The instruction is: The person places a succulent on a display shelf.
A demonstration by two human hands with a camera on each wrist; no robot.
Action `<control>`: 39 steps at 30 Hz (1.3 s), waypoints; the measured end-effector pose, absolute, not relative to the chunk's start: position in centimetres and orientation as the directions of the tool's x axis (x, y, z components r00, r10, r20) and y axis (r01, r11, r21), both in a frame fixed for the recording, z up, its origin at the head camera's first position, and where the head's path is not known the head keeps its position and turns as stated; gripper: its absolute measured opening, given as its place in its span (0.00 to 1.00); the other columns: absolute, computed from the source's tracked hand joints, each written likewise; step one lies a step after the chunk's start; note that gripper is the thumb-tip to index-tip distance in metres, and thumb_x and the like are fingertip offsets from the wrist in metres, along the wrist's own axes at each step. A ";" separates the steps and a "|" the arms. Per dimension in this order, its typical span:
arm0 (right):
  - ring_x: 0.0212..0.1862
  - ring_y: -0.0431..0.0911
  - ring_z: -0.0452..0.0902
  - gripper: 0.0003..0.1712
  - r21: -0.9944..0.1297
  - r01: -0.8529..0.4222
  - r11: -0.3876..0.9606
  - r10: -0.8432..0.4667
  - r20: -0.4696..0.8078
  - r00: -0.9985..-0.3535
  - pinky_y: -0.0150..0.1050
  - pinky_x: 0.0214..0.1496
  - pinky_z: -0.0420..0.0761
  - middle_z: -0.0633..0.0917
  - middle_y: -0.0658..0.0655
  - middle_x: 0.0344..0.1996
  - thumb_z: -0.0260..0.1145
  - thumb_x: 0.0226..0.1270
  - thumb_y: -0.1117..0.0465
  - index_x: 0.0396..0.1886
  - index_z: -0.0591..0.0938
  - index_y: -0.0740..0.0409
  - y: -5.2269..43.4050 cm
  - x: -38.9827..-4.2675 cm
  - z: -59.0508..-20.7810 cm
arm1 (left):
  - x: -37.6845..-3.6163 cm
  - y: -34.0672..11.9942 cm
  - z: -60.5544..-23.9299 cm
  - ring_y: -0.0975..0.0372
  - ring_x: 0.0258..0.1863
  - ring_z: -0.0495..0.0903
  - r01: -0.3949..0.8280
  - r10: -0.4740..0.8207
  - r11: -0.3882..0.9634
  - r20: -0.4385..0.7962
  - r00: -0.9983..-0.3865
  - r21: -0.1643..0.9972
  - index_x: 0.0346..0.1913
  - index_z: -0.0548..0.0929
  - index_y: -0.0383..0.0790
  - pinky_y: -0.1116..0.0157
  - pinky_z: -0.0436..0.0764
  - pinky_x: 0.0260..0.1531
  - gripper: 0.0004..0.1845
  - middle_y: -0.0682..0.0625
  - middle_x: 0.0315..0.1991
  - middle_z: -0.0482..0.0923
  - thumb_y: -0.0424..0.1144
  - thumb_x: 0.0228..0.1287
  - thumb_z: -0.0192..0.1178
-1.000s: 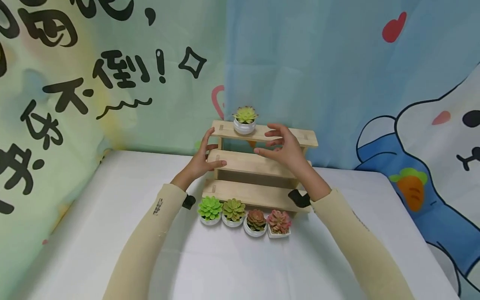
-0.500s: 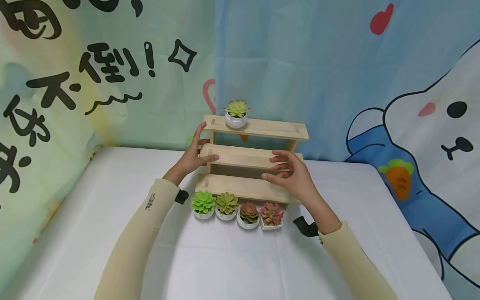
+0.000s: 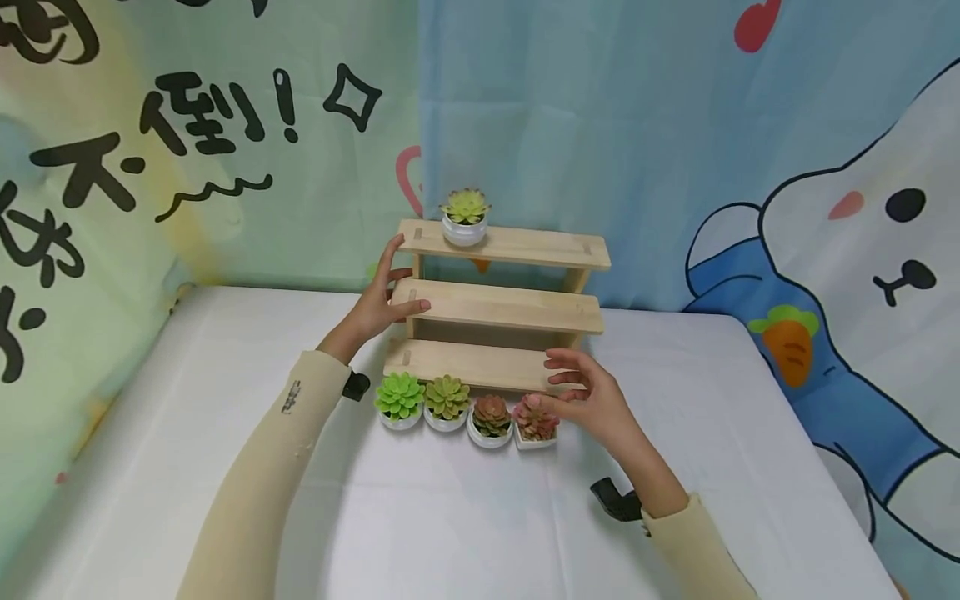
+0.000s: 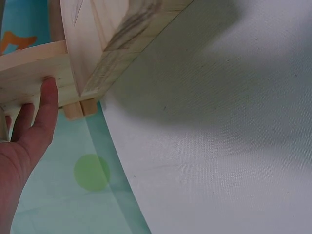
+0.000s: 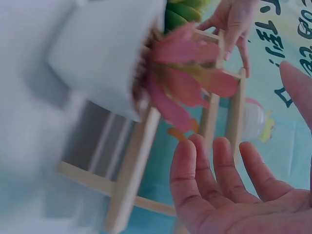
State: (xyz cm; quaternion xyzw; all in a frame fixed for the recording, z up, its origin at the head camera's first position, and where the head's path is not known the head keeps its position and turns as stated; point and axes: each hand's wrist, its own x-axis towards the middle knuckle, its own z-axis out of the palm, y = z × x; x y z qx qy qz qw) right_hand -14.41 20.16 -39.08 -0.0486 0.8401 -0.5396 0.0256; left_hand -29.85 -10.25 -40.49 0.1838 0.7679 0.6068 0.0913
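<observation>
My left hand holds the left end of a three-tier wooden plant stand, thumb over the middle tier and index finger up by the top tier. In the left wrist view its fingers touch the wood; the thumb is hidden. My right hand is spread beside a pink succulent in a white square pot, its thumb overlapping the leaves in the head view. The right wrist view shows a gap between these fingers and the pink leaves. A yellow-green succulent stands on the top tier.
A bright green succulent, an olive-green one and a reddish-brown one stand in white pots left of the pink one, before the bottom tier. A white cloth covers the table. Printed curtains hang behind.
My right hand has come down from the top tier, past the middle one, to the pink succulent. My left hand stays on the stand. The head view has shifted slightly.
</observation>
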 end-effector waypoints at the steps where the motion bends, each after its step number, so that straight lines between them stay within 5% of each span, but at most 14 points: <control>1: 0.56 0.58 0.73 0.35 -0.911 -0.050 0.409 -0.107 0.006 -0.994 0.41 0.52 0.77 0.75 0.68 0.59 0.72 0.60 0.66 0.66 0.69 0.66 20.2 -14.2 -39.3 | -29.8 -10.3 -40.4 0.36 0.65 0.64 0.172 0.393 0.195 0.084 -0.916 0.966 0.76 0.35 0.71 0.38 0.77 0.46 0.54 0.37 0.74 0.52 0.36 0.66 0.65; 6: 0.60 0.59 0.72 0.36 -0.913 -0.025 0.406 -0.097 -0.016 -0.995 0.52 0.58 0.75 0.74 0.67 0.61 0.73 0.59 0.67 0.66 0.69 0.67 20.5 -13.2 -40.5 | -29.7 -10.3 -40.1 0.36 0.68 0.61 0.161 0.397 0.184 0.077 -0.915 0.970 0.76 0.35 0.70 0.37 0.76 0.47 0.54 0.38 0.75 0.50 0.36 0.66 0.64; 11: 0.59 0.60 0.73 0.37 -0.909 0.004 0.417 -0.095 -0.048 -0.994 0.45 0.56 0.78 0.74 0.68 0.61 0.74 0.59 0.66 0.66 0.69 0.67 20.6 -12.2 -41.7 | -29.5 -10.3 -40.1 0.37 0.68 0.60 0.152 0.398 0.180 0.070 -0.915 0.972 0.77 0.35 0.69 0.36 0.75 0.48 0.54 0.38 0.75 0.49 0.35 0.66 0.64; 16: 0.58 0.62 0.73 0.39 -0.902 0.025 0.431 -0.107 -0.078 -0.991 0.53 0.58 0.76 0.72 0.69 0.62 0.75 0.58 0.64 0.67 0.68 0.66 20.5 -11.8 -42.8 | -28.8 -10.2 -39.0 0.35 0.69 0.58 0.134 0.399 0.169 0.056 -0.915 0.976 0.78 0.34 0.64 0.35 0.74 0.49 0.54 0.37 0.75 0.47 0.32 0.67 0.63; 22: 0.60 0.62 0.71 0.44 -0.904 0.051 0.424 -0.150 -0.126 -0.981 0.42 0.52 0.79 0.68 0.70 0.65 0.76 0.56 0.65 0.69 0.64 0.68 20.7 -11.9 -43.9 | -27.8 -10.1 -37.5 0.34 0.68 0.59 0.109 0.404 0.168 0.032 -0.914 0.980 0.78 0.34 0.57 0.35 0.73 0.50 0.53 0.35 0.75 0.47 0.29 0.66 0.62; 28: 0.56 0.59 0.72 0.42 -0.908 0.036 0.417 -0.149 -0.107 -0.983 0.32 0.43 0.79 0.69 0.71 0.62 0.75 0.55 0.72 0.67 0.65 0.70 20.7 -12.0 -44.7 | -28.6 -10.0 -38.7 0.34 0.68 0.59 0.128 0.411 0.162 0.051 -0.910 0.978 0.78 0.34 0.60 0.34 0.74 0.49 0.54 0.35 0.75 0.47 0.30 0.66 0.62; 39: 0.57 0.59 0.72 0.39 -0.903 0.047 0.428 -0.137 -0.116 -0.984 0.39 0.49 0.79 0.70 0.71 0.62 0.73 0.57 0.71 0.67 0.66 0.70 20.7 -12.1 -44.8 | -29.7 -10.3 -40.4 0.37 0.66 0.63 0.156 0.394 0.178 0.076 -0.916 0.972 0.77 0.36 0.70 0.37 0.76 0.48 0.54 0.38 0.74 0.50 0.35 0.66 0.64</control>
